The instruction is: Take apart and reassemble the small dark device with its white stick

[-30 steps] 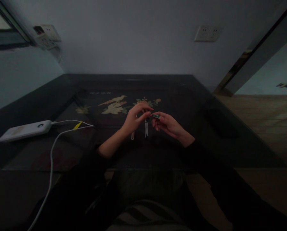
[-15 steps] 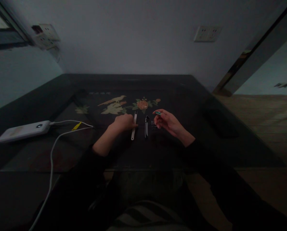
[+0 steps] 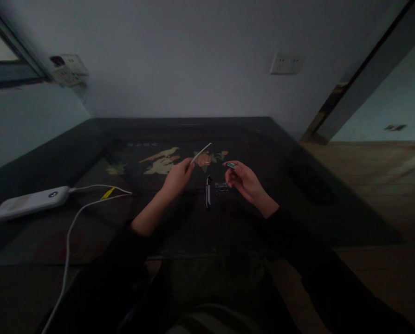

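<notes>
Two hands work above the table: the left hand pinches a pale strip, the right hand grips a small green piece. The razor lies between them, near a clear case; a low right wrist could knock this case.

Left hand: now raised, fingers pinching the strip.
Pale strip: off the tabletop, slanting beyond the hand.
</notes>
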`<state>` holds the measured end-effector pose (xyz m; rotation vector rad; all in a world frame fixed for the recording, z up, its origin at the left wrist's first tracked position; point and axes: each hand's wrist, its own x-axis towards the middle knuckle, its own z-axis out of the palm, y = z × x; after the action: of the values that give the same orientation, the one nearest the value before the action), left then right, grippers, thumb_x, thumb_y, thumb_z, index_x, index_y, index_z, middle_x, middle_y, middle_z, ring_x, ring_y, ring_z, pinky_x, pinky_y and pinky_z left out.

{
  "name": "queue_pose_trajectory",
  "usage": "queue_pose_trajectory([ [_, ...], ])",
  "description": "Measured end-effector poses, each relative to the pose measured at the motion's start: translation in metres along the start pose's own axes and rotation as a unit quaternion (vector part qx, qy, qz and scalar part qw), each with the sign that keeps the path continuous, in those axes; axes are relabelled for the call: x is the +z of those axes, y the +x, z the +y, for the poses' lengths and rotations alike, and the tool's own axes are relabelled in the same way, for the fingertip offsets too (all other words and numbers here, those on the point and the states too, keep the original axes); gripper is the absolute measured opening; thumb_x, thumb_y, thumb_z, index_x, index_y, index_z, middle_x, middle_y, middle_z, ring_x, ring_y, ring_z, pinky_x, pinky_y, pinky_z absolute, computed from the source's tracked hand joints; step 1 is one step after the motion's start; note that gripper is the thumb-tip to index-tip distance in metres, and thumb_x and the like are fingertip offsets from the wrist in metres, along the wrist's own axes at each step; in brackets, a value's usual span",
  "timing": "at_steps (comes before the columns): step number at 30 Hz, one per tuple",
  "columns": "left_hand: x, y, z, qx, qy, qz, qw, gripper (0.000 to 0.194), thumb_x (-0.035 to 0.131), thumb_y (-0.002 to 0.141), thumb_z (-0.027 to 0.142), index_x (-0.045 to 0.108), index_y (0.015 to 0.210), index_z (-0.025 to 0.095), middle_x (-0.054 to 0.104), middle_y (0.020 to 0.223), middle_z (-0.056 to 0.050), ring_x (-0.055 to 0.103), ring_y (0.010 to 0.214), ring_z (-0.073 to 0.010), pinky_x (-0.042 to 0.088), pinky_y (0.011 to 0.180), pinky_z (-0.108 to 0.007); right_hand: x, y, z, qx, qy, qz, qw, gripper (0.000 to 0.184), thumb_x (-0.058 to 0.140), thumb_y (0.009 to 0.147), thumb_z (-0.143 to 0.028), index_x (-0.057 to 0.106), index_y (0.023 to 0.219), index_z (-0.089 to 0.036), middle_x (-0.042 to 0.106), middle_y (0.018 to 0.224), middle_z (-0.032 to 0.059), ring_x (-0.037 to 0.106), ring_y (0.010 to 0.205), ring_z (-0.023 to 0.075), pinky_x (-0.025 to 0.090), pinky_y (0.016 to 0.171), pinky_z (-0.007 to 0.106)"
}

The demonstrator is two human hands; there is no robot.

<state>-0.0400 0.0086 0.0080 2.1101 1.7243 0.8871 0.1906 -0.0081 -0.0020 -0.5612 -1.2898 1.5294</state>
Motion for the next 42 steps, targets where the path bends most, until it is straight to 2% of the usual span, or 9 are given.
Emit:
queue_pose_trajectory([
  [2,-0.002,-0.003,0.005,0.014,-0.079,0.025,0.996,0.029,0.037,0.093,0.035,0.058,0.087,0.016,0.047,0.061,0.001,0.045,0.057,-0.0122,0.031,0.055,-0.023,-0.001,0.000,0.000,-0.010,-0.001,0.010,1.000,0.033,0.066,0.078,-0.045,0.060,0.097,-0.019,0.060,0.064,-0.0020,0.052,0.052,0.0093,0.039,0.047,0.021],
  [4,0.000,-0.010,0.011,0.019,-0.194,-0.001,0.981,0.034,0.034,0.094,0.040,0.056,0.085,0.016,0.039,0.058,0.004,0.037,0.050,-0.0102,0.027,0.049,-0.022,-0.002,0.000,0.000,-0.018,-0.003,0.017,1.000,0.032,0.065,0.079,-0.044,0.060,0.099,-0.019,0.060,0.065,-0.0021,0.051,0.052,0.0092,0.038,0.047,0.021],
  [6,0.006,-0.018,0.017,0.020,-0.292,-0.048,0.955,0.034,0.037,0.092,0.045,0.052,0.081,0.017,0.034,0.057,0.005,0.033,0.048,-0.0087,0.025,0.047,-0.021,-0.002,-0.001,-0.001,-0.022,-0.005,0.021,1.000,0.033,0.065,0.079,-0.044,0.060,0.100,-0.020,0.060,0.065,-0.0023,0.051,0.052,0.0094,0.039,0.047,0.021],
  [9,0.017,-0.032,0.026,0.029,-0.350,-0.128,0.927,0.034,0.046,0.087,0.050,0.048,0.078,0.018,0.036,0.060,0.006,0.034,0.048,-0.0076,0.025,0.045,-0.019,-0.002,-0.001,-0.002,-0.026,-0.007,0.025,0.999,0.035,0.067,0.078,-0.045,0.059,0.100,-0.019,0.060,0.064,-0.0021,0.051,0.052,0.0096,0.040,0.047,0.021],
  [12,0.026,-0.041,0.034,0.040,-0.355,-0.153,0.922,0.035,0.050,0.086,0.051,0.049,0.079,0.017,0.038,0.063,0.005,0.035,0.054,-0.0081,0.026,0.048,-0.020,-0.002,-0.002,-0.003,-0.034,0.001,0.033,0.999,0.036,0.068,0.076,-0.046,0.060,0.099,-0.019,0.060,0.064,-0.0019,0.052,0.055,0.0100,0.041,0.048,0.021],
  [15,0.028,-0.044,0.038,0.062,-0.355,-0.156,0.920,0.042,0.036,0.092,0.051,0.054,0.079,0.015,0.040,0.065,0.003,0.037,0.059,-0.0098,0.030,0.054,-0.022,0.000,-0.002,-0.004,-0.033,0.002,0.041,0.999,0.035,0.068,0.077,-0.044,0.059,0.099,-0.018,0.060,0.065,-0.0017,0.052,0.055,0.0099,0.041,0.049,0.021],
  [17,0.028,-0.044,0.039,0.061,-0.351,-0.154,0.922,0.045,0.032,0.093,0.050,0.056,0.080,0.014,0.040,0.064,0.003,0.038,0.060,-0.0103,0.031,0.056,-0.022,0.000,-0.003,-0.004,-0.033,-0.002,0.038,0.999,0.035,0.067,0.078,-0.044,0.059,0.100,-0.018,0.060,0.064,-0.0017,0.052,0.054,0.0098,0.041,0.049,0.021],
  [25,0.033,-0.041,0.032,-0.001,-0.361,-0.122,0.924,0.036,0.044,0.089,0.049,0.052,0.077,0.016,0.039,0.060,0.004,0.035,0.053,-0.0086,0.026,0.048,-0.020,0.000,-0.003,-0.002,-0.050,0.001,0.022,0.999,0.037,0.068,0.077,-0.045,0.057,0.102,-0.020,0.060,0.064,-0.0022,0.051,0.054,0.0099,0.041,0.050,0.022],
  [42,0.039,-0.046,0.034,-0.013,-0.361,-0.135,0.923,0.038,0.043,0.089,0.050,0.056,0.084,0.015,0.038,0.057,0.005,0.034,0.050,-0.0079,0.026,0.046,-0.019,0.002,-0.001,-0.001,-0.057,-0.017,0.054,0.997,0.039,0.070,0.076,-0.046,0.057,0.102,-0.020,0.058,0.059,-0.0041,0.049,0.050,0.0091,0.037,0.047,0.022],
])
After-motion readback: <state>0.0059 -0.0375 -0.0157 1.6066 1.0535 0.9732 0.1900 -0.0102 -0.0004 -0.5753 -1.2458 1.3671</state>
